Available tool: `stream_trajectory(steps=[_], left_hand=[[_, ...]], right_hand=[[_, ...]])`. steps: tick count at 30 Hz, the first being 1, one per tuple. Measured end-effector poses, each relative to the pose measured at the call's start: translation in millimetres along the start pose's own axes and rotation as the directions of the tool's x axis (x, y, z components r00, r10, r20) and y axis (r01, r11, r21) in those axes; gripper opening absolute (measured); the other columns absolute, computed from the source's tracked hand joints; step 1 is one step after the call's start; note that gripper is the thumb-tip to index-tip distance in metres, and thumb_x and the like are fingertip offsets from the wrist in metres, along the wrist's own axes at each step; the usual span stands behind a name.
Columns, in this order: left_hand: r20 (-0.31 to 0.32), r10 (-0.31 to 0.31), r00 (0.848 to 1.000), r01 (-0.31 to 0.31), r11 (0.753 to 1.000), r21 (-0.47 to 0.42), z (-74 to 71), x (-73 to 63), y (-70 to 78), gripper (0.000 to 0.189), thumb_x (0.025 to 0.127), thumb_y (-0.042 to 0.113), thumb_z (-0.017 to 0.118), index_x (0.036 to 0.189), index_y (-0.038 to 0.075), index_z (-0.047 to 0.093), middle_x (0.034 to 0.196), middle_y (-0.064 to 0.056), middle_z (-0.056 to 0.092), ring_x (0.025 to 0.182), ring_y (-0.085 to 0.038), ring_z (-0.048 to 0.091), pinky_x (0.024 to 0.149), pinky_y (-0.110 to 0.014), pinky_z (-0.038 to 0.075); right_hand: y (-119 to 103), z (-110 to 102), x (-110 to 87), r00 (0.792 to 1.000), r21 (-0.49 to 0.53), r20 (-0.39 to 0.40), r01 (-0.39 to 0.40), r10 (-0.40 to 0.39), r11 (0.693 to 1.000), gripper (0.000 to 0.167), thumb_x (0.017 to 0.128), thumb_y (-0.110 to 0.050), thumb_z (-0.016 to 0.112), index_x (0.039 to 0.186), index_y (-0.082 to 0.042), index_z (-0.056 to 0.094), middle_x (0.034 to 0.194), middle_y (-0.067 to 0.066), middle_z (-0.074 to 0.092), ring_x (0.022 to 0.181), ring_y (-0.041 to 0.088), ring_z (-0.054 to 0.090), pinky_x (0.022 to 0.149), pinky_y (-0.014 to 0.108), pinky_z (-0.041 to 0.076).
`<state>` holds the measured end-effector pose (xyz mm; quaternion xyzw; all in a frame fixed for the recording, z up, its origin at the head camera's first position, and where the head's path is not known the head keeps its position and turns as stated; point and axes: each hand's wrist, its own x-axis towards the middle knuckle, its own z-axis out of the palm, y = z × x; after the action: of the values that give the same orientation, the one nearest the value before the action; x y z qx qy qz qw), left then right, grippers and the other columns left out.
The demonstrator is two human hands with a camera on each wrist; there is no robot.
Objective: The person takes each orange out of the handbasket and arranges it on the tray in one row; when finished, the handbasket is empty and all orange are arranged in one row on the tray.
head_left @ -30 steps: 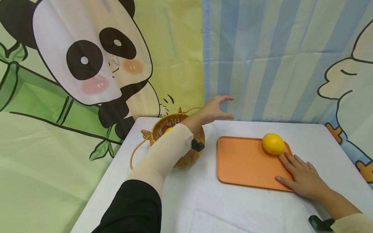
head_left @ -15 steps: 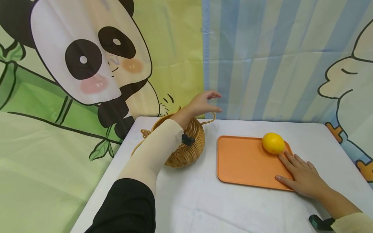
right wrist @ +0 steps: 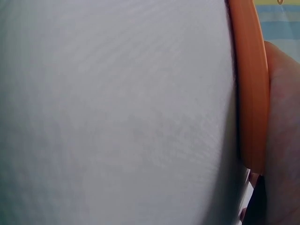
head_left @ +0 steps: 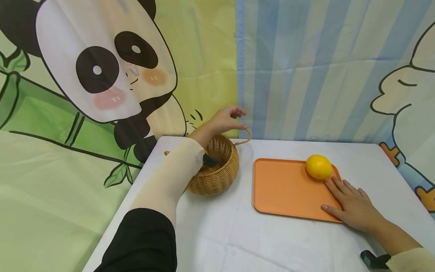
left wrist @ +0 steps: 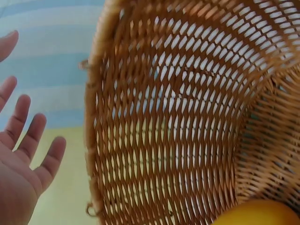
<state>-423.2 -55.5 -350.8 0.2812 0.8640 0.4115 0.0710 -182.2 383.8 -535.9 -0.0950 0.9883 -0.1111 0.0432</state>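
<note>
My left hand (head_left: 224,120) hangs in the air above the far side of a brown wicker basket (head_left: 217,181), with loosely bent fingers and nothing in them. In the left wrist view, that hand (left wrist: 21,164) appears outside the basket rim, its fingers spread. A yellow fruit (left wrist: 260,214) lies inside the basket; my forearm hides much of the opening in the head view. My right hand (head_left: 353,207) rests with extended fingers on the right edge of an orange tray (head_left: 285,189). Just beyond its fingertips a yellow lemon (head_left: 318,166) sits in the tray's far right corner.
A white cloth (head_left: 231,234) covers the table. The basket's thin loop handle (head_left: 246,140) sticks out on the right. Behind the table hangs a printed curtain (head_left: 289,75) with a panda and stripes. A small black device (head_left: 374,260) is at my right wrist.
My left hand has drawn back leftward over the basket, uncovering its right side and loop handle. The right hand, tray and lemon have stayed in place.
</note>
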Motion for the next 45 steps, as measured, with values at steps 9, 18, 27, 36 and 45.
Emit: stream_trajectory(steps=[9, 18, 27, 36, 45], left_hand=[[0.059, -0.001, 0.998, 0.004, 0.999, -0.051, -19.6, -13.9, -13.2, 0.041, 0.093, 0.022, 0.086, 0.128, 0.014, 0.065, 0.131, -0.007, 0.061, 0.127, -0.030, 0.056, 0.107, -0.040, 0.046], [0.130, -0.008, 0.991, 0.035, 0.979, -0.201, -35.0, -24.8, -29.3, 0.030, 0.097, 0.011, 0.080, 0.121, 0.004, 0.063, 0.115, -0.015, 0.060, 0.106, -0.026, 0.056, 0.093, -0.041, 0.048], [0.122, -0.010, 0.992, 0.036, 0.977, -0.209, -43.4, -29.0, -32.7, 0.026, 0.096, 0.012, 0.081, 0.116, 0.006, 0.066, 0.108, -0.007, 0.065, 0.103, -0.025, 0.059, 0.092, -0.043, 0.049], [0.245, -0.005, 0.970, 0.057, 0.977, -0.203, -52.4, -37.1, -34.3, 0.027, 0.091, 0.007, 0.083, 0.113, 0.005, 0.066, 0.107, -0.013, 0.065, 0.099, -0.026, 0.060, 0.091, -0.037, 0.053], [0.417, -0.074, 0.906, 0.129, 0.986, -0.104, -52.2, -41.6, -31.3, 0.040, 0.093, 0.012, 0.082, 0.130, 0.005, 0.068, 0.134, -0.017, 0.066, 0.125, -0.028, 0.062, 0.107, -0.045, 0.051]], right_hand=[[-1, -1, -0.5, 1.000, 0.005, -0.003, 0.003, -0.003, 1.000, 0.104, 0.099, -0.070, 0.059, 0.172, -0.009, 0.017, 0.174, 0.028, 0.010, 0.149, 0.065, 0.017, 0.110, 0.087, 0.006], [-2, -2, -0.6, 1.000, 0.011, 0.008, -0.006, 0.006, 1.000, 0.105, 0.099, -0.071, 0.059, 0.171, -0.008, 0.017, 0.174, 0.028, 0.009, 0.149, 0.065, 0.016, 0.110, 0.087, 0.004], [0, 0, 0.8, 1.000, 0.012, -0.001, 0.005, -0.005, 1.000, 0.105, 0.099, -0.071, 0.059, 0.172, -0.011, 0.015, 0.175, 0.028, 0.009, 0.149, 0.065, 0.017, 0.110, 0.087, 0.005], [1, 1, 2.5, 1.000, 0.008, 0.003, -0.001, 0.001, 1.000, 0.107, 0.098, -0.075, 0.057, 0.173, -0.012, 0.014, 0.175, 0.027, 0.008, 0.150, 0.064, 0.015, 0.110, 0.087, 0.004], [3, 2, 3.1, 1.000, 0.018, 0.014, 0.003, -0.003, 1.000, 0.107, 0.098, -0.074, 0.058, 0.173, -0.013, 0.013, 0.175, 0.027, 0.007, 0.149, 0.065, 0.015, 0.109, 0.087, 0.004]])
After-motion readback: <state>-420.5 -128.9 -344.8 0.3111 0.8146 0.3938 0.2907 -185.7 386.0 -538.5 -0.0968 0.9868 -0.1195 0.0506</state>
